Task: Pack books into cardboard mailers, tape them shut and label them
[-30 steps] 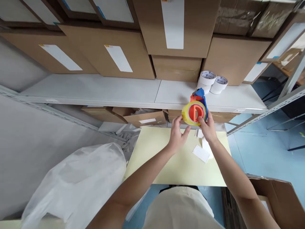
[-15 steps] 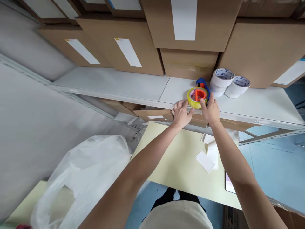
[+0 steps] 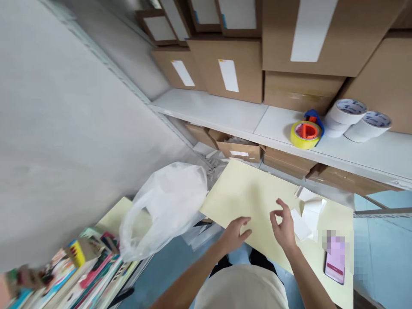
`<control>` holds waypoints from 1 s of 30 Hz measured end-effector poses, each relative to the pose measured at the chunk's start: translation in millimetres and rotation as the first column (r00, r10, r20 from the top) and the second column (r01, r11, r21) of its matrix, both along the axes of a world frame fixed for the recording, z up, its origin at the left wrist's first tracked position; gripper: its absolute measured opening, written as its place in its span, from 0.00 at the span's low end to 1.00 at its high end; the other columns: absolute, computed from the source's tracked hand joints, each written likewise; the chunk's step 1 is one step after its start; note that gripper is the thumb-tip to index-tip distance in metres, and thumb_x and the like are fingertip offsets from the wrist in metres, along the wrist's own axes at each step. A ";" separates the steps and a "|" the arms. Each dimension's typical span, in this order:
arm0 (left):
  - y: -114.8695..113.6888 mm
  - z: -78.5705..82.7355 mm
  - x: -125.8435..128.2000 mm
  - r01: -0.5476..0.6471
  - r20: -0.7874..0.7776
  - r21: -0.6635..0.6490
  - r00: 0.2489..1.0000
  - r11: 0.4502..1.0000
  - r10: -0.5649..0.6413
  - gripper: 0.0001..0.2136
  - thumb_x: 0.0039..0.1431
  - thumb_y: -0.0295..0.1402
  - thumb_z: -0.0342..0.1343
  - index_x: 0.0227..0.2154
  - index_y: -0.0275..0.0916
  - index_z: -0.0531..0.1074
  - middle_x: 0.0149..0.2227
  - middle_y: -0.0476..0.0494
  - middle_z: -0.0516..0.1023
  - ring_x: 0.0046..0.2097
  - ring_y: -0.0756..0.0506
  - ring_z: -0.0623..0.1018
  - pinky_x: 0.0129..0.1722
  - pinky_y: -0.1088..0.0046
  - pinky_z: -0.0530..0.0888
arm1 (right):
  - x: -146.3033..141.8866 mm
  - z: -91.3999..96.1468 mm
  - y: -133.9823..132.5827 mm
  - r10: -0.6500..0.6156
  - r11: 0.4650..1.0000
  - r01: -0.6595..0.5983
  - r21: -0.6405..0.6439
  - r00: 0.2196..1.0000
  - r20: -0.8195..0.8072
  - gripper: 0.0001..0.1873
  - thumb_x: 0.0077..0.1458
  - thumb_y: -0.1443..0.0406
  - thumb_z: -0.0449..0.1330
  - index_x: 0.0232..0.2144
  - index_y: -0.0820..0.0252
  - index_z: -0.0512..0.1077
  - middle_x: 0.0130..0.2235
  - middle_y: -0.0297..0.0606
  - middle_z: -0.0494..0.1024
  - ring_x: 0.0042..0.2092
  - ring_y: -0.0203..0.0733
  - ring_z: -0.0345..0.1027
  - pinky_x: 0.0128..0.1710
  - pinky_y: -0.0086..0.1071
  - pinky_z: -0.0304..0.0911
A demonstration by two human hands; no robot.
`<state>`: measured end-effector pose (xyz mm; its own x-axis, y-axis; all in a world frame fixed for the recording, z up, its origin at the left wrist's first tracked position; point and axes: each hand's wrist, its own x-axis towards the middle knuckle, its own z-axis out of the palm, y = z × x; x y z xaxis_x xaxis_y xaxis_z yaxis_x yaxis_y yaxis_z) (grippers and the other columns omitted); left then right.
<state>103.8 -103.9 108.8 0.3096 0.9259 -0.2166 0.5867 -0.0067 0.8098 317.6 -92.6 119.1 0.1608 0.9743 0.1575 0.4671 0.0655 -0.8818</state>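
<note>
My left hand (image 3: pixel 234 234) hovers over the pale yellow table (image 3: pixel 251 197), fingers loosely spread, holding nothing. Beside it, my right hand (image 3: pixel 283 227) is also empty, its fingers apart and slightly curled. A yellow tape roll in an orange and blue dispenser (image 3: pixel 305 132) lies on the white shelf (image 3: pixel 225 113), well beyond both hands. Two white tape rolls (image 3: pixel 355 119) stand to its right.
White paper slips (image 3: pixel 305 214) and a phone (image 3: pixel 335 262) lie on the table's right side. A white plastic bag (image 3: pixel 164 206) sits left of the table, with stacked books (image 3: pixel 80 270) at lower left. Cardboard boxes (image 3: pixel 257 60) fill the shelf's back; open boxes (image 3: pixel 238 149) sit underneath.
Both hands let go of the tape dispenser, left it on the shelf and drew back over the table. The view swung to the left.
</note>
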 end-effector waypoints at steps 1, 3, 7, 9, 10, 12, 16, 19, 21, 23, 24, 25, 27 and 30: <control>-18.9 -4.1 -13.8 -0.060 0.009 -0.034 0.998 0.998 0.061 0.18 0.56 0.39 0.56 0.49 0.44 0.75 0.45 0.38 0.81 0.45 0.37 0.80 0.46 0.55 0.77 | -8.5 -6.3 -13.3 0.044 0.999 -0.044 -0.025 0.999 0.003 0.20 0.61 0.58 0.52 0.54 0.56 0.65 0.49 0.48 0.75 0.35 0.43 0.76 0.40 0.44 0.74; -48.0 -6.4 -38.5 -0.153 0.027 -0.038 0.988 0.988 0.154 0.16 0.53 0.38 0.58 0.46 0.47 0.76 0.43 0.39 0.82 0.43 0.36 0.81 0.44 0.54 0.77 | -24.7 -14.8 -34.5 0.136 0.989 -0.135 -0.053 0.991 0.016 0.18 0.61 0.56 0.52 0.49 0.56 0.69 0.44 0.46 0.79 0.32 0.43 0.76 0.36 0.43 0.75; -80.0 7.0 -83.4 -0.249 0.053 0.074 0.968 0.966 0.246 0.17 0.53 0.36 0.58 0.47 0.48 0.76 0.42 0.40 0.82 0.42 0.34 0.81 0.42 0.54 0.77 | -59.8 -17.7 -55.1 0.296 0.954 -0.292 -0.067 0.953 0.069 0.17 0.59 0.54 0.53 0.42 0.55 0.74 0.36 0.42 0.81 0.30 0.47 0.77 0.31 0.43 0.76; -94.6 16.4 -109.7 -0.285 0.041 0.138 0.959 0.949 0.282 0.18 0.53 0.35 0.57 0.48 0.47 0.75 0.43 0.39 0.82 0.43 0.34 0.81 0.43 0.54 0.77 | -82.8 -14.6 -57.6 0.374 0.927 -0.370 -0.054 0.921 0.107 0.17 0.59 0.54 0.53 0.40 0.55 0.75 0.34 0.42 0.82 0.31 0.49 0.78 0.32 0.45 0.76; -104.1 20.0 -124.9 -0.313 0.035 0.167 0.950 0.935 0.312 0.17 0.54 0.34 0.56 0.48 0.46 0.75 0.44 0.39 0.81 0.44 0.35 0.80 0.44 0.55 0.76 | -96.7 -12.6 -58.1 0.416 0.909 -0.415 -0.041 0.900 0.128 0.17 0.59 0.53 0.53 0.39 0.54 0.76 0.34 0.42 0.82 0.32 0.51 0.78 0.32 0.46 0.76; -129.3 23.6 -159.3 -0.388 0.037 0.219 0.920 0.895 0.390 0.17 0.54 0.34 0.56 0.48 0.45 0.75 0.44 0.38 0.81 0.44 0.35 0.80 0.45 0.56 0.76 | -130.1 -8.8 -60.2 0.491 0.867 -0.498 -0.008 0.853 0.175 0.15 0.58 0.53 0.53 0.37 0.51 0.76 0.35 0.43 0.82 0.33 0.54 0.79 0.34 0.48 0.76; -204.6 19.5 -234.9 -0.559 0.004 0.264 0.816 0.786 0.578 0.16 0.54 0.34 0.56 0.47 0.42 0.75 0.44 0.37 0.81 0.45 0.35 0.80 0.45 0.55 0.75 | -215.4 -2.2 -78.5 0.609 0.770 -0.637 0.051 0.755 0.242 0.14 0.59 0.54 0.52 0.35 0.47 0.76 0.37 0.43 0.83 0.36 0.58 0.79 0.35 0.49 0.75; -269.9 14.0 -285.8 -0.721 -0.041 0.264 0.656 0.641 0.754 0.16 0.55 0.35 0.55 0.46 0.41 0.75 0.44 0.36 0.81 0.45 0.35 0.80 0.45 0.54 0.75 | -285.7 7.2 -103.2 0.752 0.594 -0.802 0.062 0.581 0.312 0.15 0.60 0.56 0.51 0.37 0.51 0.77 0.37 0.44 0.83 0.37 0.55 0.79 0.37 0.48 0.75; -308.2 9.5 -313.6 -0.824 0.007 0.297 0.507 0.482 0.862 0.15 0.56 0.37 0.55 0.45 0.41 0.76 0.43 0.36 0.81 0.44 0.35 0.80 0.44 0.55 0.76 | -330.5 16.8 -118.6 0.848 0.394 -0.918 0.035 0.379 0.371 0.15 0.61 0.59 0.50 0.38 0.53 0.77 0.37 0.42 0.82 0.37 0.51 0.78 0.36 0.44 0.75; -337.7 3.9 -335.6 -0.891 0.078 0.337 0.348 0.304 0.934 0.14 0.55 0.40 0.56 0.42 0.41 0.76 0.42 0.37 0.82 0.43 0.35 0.81 0.44 0.55 0.76 | -371.6 27.0 -130.0 0.886 0.210 -0.978 0.010 0.195 0.420 0.15 0.62 0.62 0.50 0.39 0.53 0.77 0.36 0.40 0.82 0.37 0.48 0.77 0.36 0.41 0.74; -348.7 1.0 -344.5 -0.910 0.110 0.350 0.274 0.221 0.955 0.14 0.54 0.41 0.57 0.41 0.41 0.76 0.42 0.37 0.82 0.43 0.35 0.81 0.44 0.55 0.76 | -390.7 31.4 -134.1 0.886 0.148 -0.989 0.014 0.139 0.442 0.15 0.62 0.63 0.50 0.40 0.53 0.77 0.36 0.40 0.82 0.37 0.48 0.77 0.37 0.41 0.73; -357.2 -1.7 -352.2 -0.921 0.139 0.359 0.210 0.148 0.968 0.14 0.54 0.41 0.58 0.41 0.41 0.77 0.41 0.36 0.82 0.43 0.35 0.80 0.45 0.55 0.76 | -408.9 35.1 -137.3 0.880 0.105 -0.994 0.030 0.107 0.462 0.15 0.62 0.63 0.50 0.40 0.54 0.77 0.36 0.40 0.82 0.37 0.48 0.77 0.37 0.41 0.73; -367.0 -5.3 -365.6 -0.936 0.203 0.351 0.111 0.034 0.973 0.15 0.54 0.42 0.58 0.41 0.40 0.77 0.41 0.37 0.81 0.44 0.36 0.80 0.46 0.55 0.75 | -443.5 39.9 -141.8 0.870 0.051 -0.996 0.080 0.083 0.485 0.15 0.62 0.64 0.50 0.40 0.55 0.77 0.36 0.42 0.81 0.38 0.49 0.76 0.39 0.43 0.73; -366.7 -3.8 -387.1 -0.954 0.305 0.287 0.009 -0.083 0.952 0.16 0.55 0.44 0.58 0.41 0.39 0.77 0.43 0.37 0.81 0.46 0.38 0.79 0.49 0.55 0.74 | -493.4 41.9 -145.7 0.882 0.036 -0.991 0.128 0.092 0.462 0.15 0.62 0.64 0.51 0.43 0.56 0.76 0.39 0.44 0.81 0.42 0.49 0.76 0.44 0.45 0.72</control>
<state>-283.3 -470.6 105.0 -0.9454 0.2820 0.1631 0.2533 0.3215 0.9124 -175.8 -238.3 161.1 -0.9357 0.1025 0.3375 -0.1073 0.8286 -0.5494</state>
